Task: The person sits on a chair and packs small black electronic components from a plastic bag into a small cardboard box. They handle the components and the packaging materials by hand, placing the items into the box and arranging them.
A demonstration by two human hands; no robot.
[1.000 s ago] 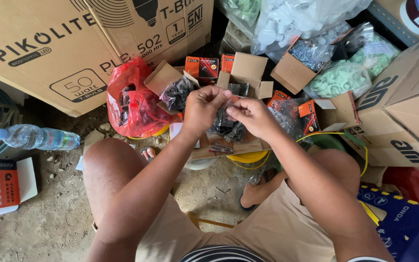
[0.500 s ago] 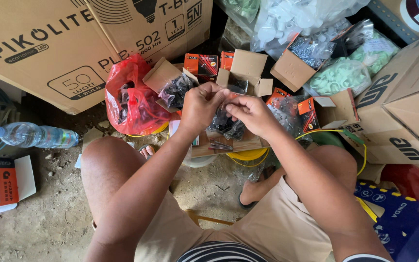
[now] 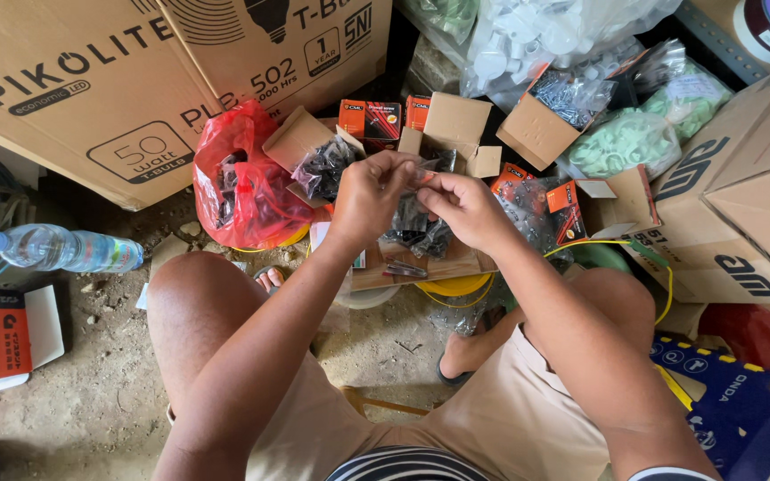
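Small clear plastic bag (image 3: pixel 422 178) pinched between both hands, held up over cluttered floor (image 3: pixel 73 392), just above open cardboard boxes. Left hand (image 3: pixel 369 191) closed on bag's left edge, fingers curled, thumb pressing in. Right hand (image 3: pixel 465 203) closed on right edge, fingertips meeting left hand's at bag top. Contents of bag too small to tell. Directly below hands: dark bags of screws (image 3: pixel 421 233) lying on flat cardboard piece (image 3: pixel 421 267), yellow rim (image 3: pixel 456 287) poking out beneath. Left of hands: open carton with dark hardware bag (image 3: pixel 323 165), then red plastic bag (image 3: pixel 242 183) stuffed with dark parts, touching carton. Behind: small orange boxes (image 3: pixel 369 116), open empty carton (image 3: pixel 456 125), another carton of bagged screws (image 3: pixel 550 111). Right of hands: orange boxes in clear wrap (image 3: pixel 541 200), green fittings bag (image 3: pixel 626 142), white fittings bag (image 3: pixel 545 36) further back. Large cardboard cartons (image 3: pixel 91 89) walling off far left and back; more big cartons (image 3: pixel 741 205) close on right. Water bottle (image 3: pixel 60 249) lying on floor far left, red-white small box (image 3: pixel 2 334) near it. Knees framing work zone both sides. Tight all round hands; only open room straight down toward lap and bare floor patch between legs.
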